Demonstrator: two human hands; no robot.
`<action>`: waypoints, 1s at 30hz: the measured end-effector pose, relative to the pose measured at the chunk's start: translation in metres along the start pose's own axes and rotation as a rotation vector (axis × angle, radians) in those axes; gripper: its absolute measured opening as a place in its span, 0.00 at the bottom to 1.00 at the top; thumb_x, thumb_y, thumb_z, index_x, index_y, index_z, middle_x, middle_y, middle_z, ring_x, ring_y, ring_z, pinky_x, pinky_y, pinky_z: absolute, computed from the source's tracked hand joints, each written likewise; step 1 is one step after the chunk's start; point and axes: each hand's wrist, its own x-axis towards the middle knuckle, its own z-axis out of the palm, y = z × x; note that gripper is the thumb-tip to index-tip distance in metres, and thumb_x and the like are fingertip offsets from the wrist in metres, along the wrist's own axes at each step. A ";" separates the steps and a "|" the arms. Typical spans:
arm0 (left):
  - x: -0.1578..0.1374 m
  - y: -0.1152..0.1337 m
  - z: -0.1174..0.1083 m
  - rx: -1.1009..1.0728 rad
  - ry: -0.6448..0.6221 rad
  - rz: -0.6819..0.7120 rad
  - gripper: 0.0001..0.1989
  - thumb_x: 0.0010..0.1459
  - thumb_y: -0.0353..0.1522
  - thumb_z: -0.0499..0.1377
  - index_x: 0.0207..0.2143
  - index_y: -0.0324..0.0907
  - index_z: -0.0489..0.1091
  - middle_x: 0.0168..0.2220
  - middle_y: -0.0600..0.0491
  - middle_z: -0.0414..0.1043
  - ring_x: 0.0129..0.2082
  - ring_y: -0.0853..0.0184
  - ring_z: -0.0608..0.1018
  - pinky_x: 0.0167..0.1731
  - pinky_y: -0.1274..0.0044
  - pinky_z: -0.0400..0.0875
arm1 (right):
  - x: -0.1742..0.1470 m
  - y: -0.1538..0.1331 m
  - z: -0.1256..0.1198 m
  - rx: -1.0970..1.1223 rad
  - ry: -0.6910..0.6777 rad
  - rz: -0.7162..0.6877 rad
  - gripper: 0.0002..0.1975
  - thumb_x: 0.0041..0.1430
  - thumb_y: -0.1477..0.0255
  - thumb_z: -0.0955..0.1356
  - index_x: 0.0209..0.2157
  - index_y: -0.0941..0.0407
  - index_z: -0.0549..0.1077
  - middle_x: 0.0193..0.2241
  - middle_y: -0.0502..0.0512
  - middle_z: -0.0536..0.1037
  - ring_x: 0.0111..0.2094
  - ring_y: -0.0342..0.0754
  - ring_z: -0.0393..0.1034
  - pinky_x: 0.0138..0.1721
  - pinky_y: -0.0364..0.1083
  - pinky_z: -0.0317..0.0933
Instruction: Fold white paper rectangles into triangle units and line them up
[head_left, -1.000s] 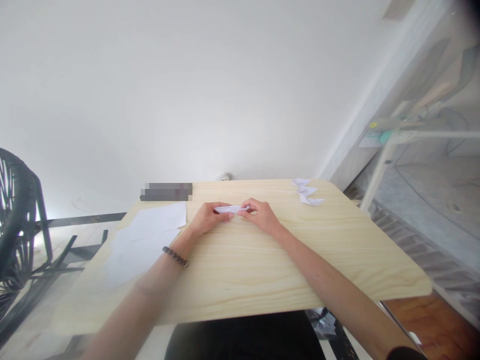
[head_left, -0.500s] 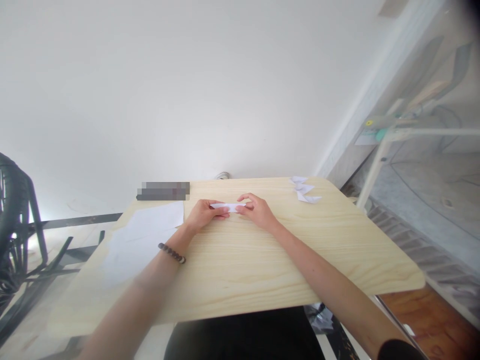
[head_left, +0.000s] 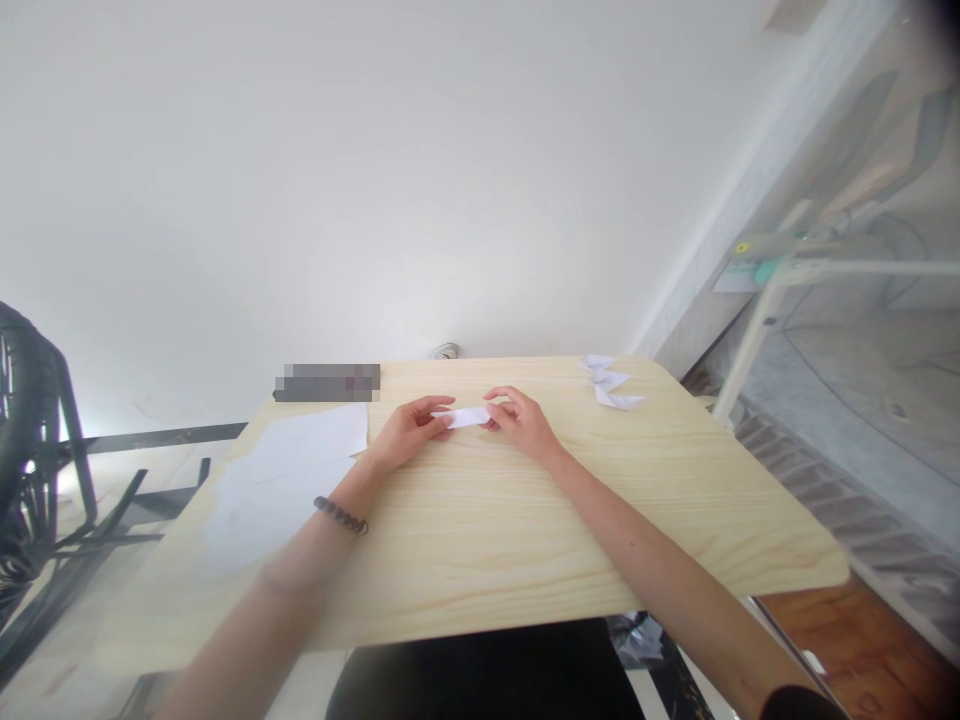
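Note:
Between my two hands is a narrow folded strip of white paper [head_left: 469, 417], held just over the middle of the table. My left hand [head_left: 409, 432] pinches its left end, thumb on the near side. At the other end, my right hand [head_left: 520, 420] grips the strip between thumb and fingers, with the index finger arched above. Fingers hide both ends of the paper. Several pointed folded paper pieces [head_left: 611, 383] lie in a row near the table's far right corner. Flat white paper sheets [head_left: 292, 475] rest to the left of my left hand.
The light wooden table [head_left: 480, 540] has rounded corners and stands by a white wall [head_left: 450, 180]. A blurred-out dark object [head_left: 328, 383] lies at its far left edge. A black chair [head_left: 45, 440] is off to the left, a white metal frame [head_left: 757, 330] to the right.
The paper strip has shifted slightly right and tilted, its right end higher. My left thumb has moved toward its left end; my right hand has shifted a little right.

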 end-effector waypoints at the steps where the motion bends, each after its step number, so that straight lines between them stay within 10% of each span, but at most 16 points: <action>1: -0.001 0.000 0.002 0.082 0.037 0.058 0.21 0.49 0.39 0.57 0.45 0.41 0.65 0.43 0.47 0.68 0.36 0.65 0.74 0.35 0.72 0.71 | 0.000 0.000 0.000 0.003 0.003 -0.002 0.12 0.53 0.66 0.61 0.39 0.56 0.64 0.25 0.52 0.76 0.26 0.43 0.72 0.31 0.43 0.66; 8: -0.003 0.006 0.006 0.418 0.098 0.377 0.12 0.51 0.34 0.56 0.40 0.43 0.69 0.42 0.48 0.66 0.39 0.66 0.71 0.37 0.75 0.69 | -0.001 0.003 0.001 0.002 0.001 -0.008 0.11 0.54 0.65 0.61 0.37 0.56 0.65 0.25 0.52 0.75 0.26 0.43 0.72 0.31 0.43 0.66; 30: -0.001 0.001 0.006 0.487 0.118 0.441 0.10 0.53 0.33 0.54 0.38 0.42 0.70 0.40 0.49 0.69 0.34 0.70 0.73 0.35 0.77 0.69 | 0.001 0.010 0.005 0.065 -0.001 0.009 0.12 0.54 0.64 0.61 0.38 0.56 0.66 0.28 0.53 0.75 0.29 0.44 0.72 0.33 0.43 0.66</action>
